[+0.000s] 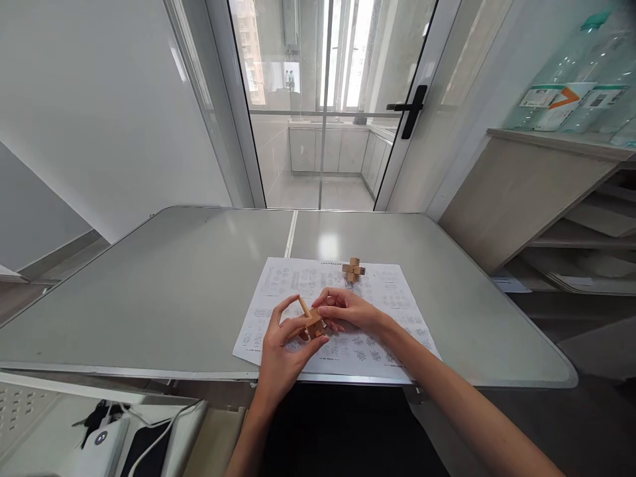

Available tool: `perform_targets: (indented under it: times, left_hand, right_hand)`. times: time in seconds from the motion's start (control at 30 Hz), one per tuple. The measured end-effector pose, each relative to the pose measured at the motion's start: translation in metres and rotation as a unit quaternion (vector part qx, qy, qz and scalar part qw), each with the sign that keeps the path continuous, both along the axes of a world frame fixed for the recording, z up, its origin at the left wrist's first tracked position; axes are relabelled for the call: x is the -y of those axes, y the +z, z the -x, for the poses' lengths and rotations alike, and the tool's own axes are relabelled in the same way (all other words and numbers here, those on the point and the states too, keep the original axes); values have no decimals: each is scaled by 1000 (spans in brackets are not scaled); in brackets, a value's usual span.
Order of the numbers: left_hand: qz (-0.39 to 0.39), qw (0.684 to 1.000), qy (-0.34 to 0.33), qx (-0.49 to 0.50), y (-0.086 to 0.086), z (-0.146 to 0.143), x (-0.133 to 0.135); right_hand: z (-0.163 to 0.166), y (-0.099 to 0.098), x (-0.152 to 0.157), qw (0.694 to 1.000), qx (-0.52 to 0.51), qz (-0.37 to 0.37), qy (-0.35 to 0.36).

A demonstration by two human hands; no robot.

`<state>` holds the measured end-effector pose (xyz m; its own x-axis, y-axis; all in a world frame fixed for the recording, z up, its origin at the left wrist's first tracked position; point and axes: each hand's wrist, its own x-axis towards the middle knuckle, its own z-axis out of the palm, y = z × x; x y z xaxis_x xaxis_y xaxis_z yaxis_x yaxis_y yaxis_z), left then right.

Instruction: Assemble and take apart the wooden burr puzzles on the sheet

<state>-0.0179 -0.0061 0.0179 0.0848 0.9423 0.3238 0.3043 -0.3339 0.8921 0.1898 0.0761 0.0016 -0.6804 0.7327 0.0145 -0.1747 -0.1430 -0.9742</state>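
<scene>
My left hand (279,348) and my right hand (348,310) meet over a printed instruction sheet (377,344) near the table's front edge. Between them is a small wooden puzzle (314,324) made of interlocked blocks, with one stick poking up and to the left. The left thumb and fingers pinch it from the left and below. The right fingers curl onto it from the right. A second wooden puzzle (353,269), assembled into a cross shape, stands on the far edge of the sheet, apart from both hands.
The grey folding table (163,291) has a seam down its middle. A glass door (328,106) stands behind it. Wooden shelves (561,199) with plastic bottles (571,86) on top are at the right. A white device and cables (106,440) lie at the lower left.
</scene>
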Motion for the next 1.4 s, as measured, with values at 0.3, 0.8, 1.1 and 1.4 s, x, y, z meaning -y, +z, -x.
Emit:
perform_targets:
  times: [0.3,0.8,1.1,1.4]
  left_hand:
    - [-39,998,38,-24,-4,0,-4]
    - [-66,996,43,-51,4,2,1]
    - [-79,994,24,-66,5,4,4]
    - [-95,983,134,-75,1,-4,1]
  right_hand:
    - [6,-1,1,998,-3,-24,-49]
    - [9,-4,0,996,-8,-45,-80]
    - [11,-7,0,995,-20,-46,-90]
    - [10,-9,-5,985,-19,-30,-167]
